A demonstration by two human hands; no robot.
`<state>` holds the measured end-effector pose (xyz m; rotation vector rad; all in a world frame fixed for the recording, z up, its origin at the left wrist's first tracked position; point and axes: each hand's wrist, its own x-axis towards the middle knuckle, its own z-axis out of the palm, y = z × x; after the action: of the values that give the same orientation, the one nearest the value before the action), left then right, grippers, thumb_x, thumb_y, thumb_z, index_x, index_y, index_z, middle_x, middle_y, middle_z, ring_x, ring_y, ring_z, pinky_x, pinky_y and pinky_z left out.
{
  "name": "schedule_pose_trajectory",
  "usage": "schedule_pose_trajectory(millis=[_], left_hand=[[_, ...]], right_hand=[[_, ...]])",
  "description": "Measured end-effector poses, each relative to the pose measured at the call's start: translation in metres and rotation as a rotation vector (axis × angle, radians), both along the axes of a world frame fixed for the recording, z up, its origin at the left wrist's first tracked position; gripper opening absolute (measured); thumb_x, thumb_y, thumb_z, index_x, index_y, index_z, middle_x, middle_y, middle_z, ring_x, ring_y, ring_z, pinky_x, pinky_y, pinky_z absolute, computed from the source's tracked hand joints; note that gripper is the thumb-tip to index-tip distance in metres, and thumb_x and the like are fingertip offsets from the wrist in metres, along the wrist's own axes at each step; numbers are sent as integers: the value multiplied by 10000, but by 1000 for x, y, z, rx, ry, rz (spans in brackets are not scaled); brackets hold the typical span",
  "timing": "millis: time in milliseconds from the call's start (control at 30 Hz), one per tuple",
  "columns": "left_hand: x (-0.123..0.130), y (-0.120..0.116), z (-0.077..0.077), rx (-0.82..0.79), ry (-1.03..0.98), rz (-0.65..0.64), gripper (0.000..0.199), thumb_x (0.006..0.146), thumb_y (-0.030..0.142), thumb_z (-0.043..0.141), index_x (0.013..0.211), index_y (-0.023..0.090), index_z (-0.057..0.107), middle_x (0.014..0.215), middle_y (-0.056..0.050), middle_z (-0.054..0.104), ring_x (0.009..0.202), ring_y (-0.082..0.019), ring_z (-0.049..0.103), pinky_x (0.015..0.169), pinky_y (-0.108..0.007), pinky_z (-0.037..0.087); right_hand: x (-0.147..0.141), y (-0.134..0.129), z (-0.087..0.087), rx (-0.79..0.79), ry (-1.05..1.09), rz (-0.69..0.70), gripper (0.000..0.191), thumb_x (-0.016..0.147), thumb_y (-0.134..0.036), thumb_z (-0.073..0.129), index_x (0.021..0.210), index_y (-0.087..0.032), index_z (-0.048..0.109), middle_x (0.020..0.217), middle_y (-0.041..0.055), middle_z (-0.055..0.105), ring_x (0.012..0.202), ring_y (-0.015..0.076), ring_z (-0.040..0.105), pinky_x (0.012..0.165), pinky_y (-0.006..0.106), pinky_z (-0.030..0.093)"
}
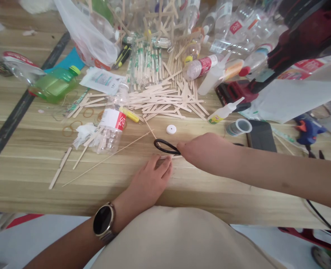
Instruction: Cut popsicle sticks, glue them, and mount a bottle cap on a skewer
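Observation:
My right hand (203,152) is closed around a black cord (165,142), whose teardrop loop sticks out to the left of the fingers. Just below it, my left hand (151,179) lies on the wooden table with its fingers stretched out. Its fingertips touch a flat craft stick (177,156), mostly covered by the two hands. A white bottle cap (171,129) with a small dark hole lies a little above the loop. One thin skewer (106,158) runs along the table to the left of my hands, and another skewer (150,128) ends by the loop.
A clear bottle with sticks inside (109,125) stands to the left. Behind lie many loose craft sticks (162,99). On the right are a glue bottle (224,111), a small tub (239,127), a phone (261,136), a blue glue gun (308,130) and a red-black power tool (297,48).

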<state>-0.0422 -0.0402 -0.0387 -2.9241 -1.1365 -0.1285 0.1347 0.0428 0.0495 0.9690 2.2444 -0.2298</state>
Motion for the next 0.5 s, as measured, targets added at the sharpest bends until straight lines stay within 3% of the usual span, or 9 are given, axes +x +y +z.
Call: schedule_pose_trajectory(millis=[300,500], left_hand=[[-8,-5,-4,44,-46,-20,297,956,167,502,1210,79,630,1293,-137,648,1186,-278,589,985,-379,496],[-22,-13,-7,70,-121,30,272,985,177,456,1131,52,648,1265,-169,662,1160,-271,627,961,-372,525]], right_hand=[[-8,-2,0,-54,-27,102,286,810,39,507,1002,-103,663,776,120,732,721,260,708,542,304,403],[-18,13,2,-147,-56,58,201,812,-14,566,894,-135,704,775,110,744,675,245,690,527,303,388]])
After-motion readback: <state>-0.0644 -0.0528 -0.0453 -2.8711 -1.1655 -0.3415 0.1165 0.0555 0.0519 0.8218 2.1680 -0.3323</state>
